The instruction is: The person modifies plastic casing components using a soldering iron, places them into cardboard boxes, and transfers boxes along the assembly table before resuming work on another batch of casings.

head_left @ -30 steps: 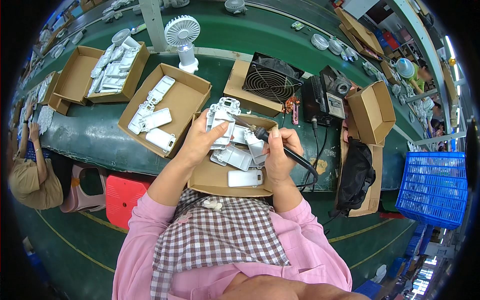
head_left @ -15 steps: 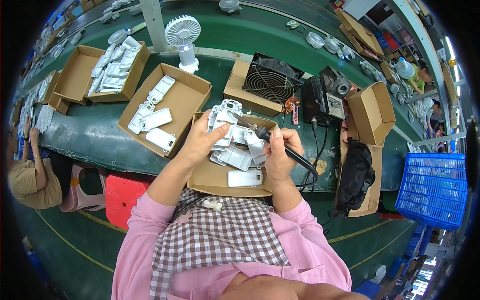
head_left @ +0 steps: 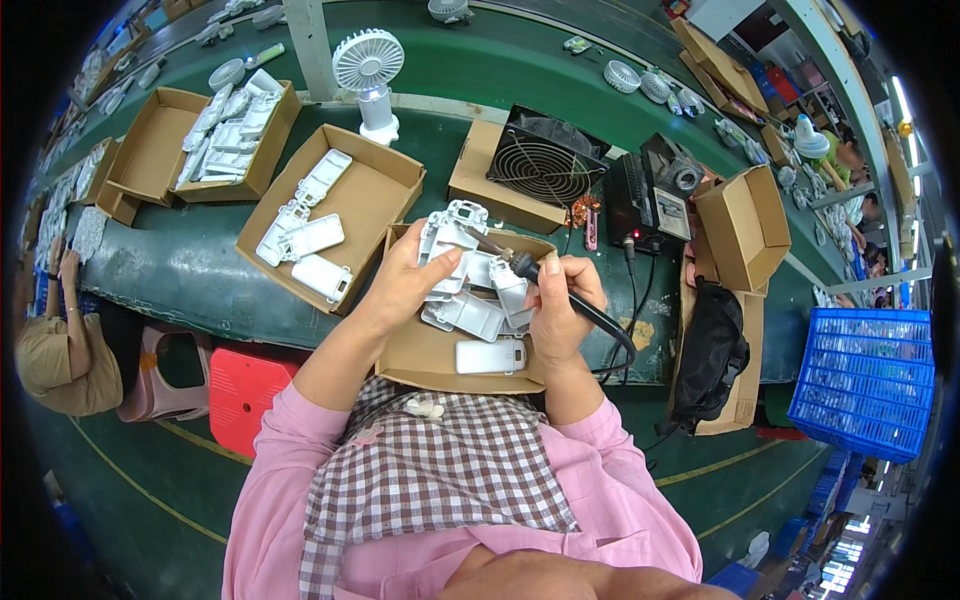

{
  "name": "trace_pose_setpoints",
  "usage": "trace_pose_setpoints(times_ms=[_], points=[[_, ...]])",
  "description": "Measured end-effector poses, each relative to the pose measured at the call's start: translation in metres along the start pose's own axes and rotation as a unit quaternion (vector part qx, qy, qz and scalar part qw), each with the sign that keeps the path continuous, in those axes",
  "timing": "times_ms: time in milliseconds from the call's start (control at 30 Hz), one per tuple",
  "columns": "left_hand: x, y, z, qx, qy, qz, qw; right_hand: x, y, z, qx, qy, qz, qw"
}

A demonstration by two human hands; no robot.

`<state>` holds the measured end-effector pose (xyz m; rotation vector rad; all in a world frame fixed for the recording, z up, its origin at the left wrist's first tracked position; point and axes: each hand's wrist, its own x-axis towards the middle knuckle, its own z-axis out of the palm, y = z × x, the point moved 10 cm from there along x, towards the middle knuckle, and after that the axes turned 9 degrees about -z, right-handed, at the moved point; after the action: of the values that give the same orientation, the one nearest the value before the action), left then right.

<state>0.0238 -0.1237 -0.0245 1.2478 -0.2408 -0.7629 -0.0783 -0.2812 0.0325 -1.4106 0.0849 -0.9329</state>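
Head view: the left hand [head_left: 405, 285] grips a white shell [head_left: 447, 235] with closed fingers, thumb on its face, holding it upright over the near box [head_left: 425, 355]. The shell's long axis runs up and away from the person, tilted slightly left. The right hand [head_left: 560, 305] is closed around a black iron [head_left: 555, 290], whose handle runs down to the right into a cable. The iron's tip points up and left and meets the shell near its upper right edge; exact contact cannot be told. The shell therefore lies left of the right hand, and the left hand is the nearer. More white shells lie loose in the near box beneath both hands. A second box [head_left: 375, 190] with shells stands just left on the green tabletop [head_left: 190, 265].
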Motion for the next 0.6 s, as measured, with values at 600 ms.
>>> trace_pose_setpoints(times_ms=[600], points=[[0.003, 0.003, -0.003, -0.018, -0.008, 0.027, 0.999, 0.0, -0.006, -0.009, 0.076, 0.024, -0.043, 0.996]])
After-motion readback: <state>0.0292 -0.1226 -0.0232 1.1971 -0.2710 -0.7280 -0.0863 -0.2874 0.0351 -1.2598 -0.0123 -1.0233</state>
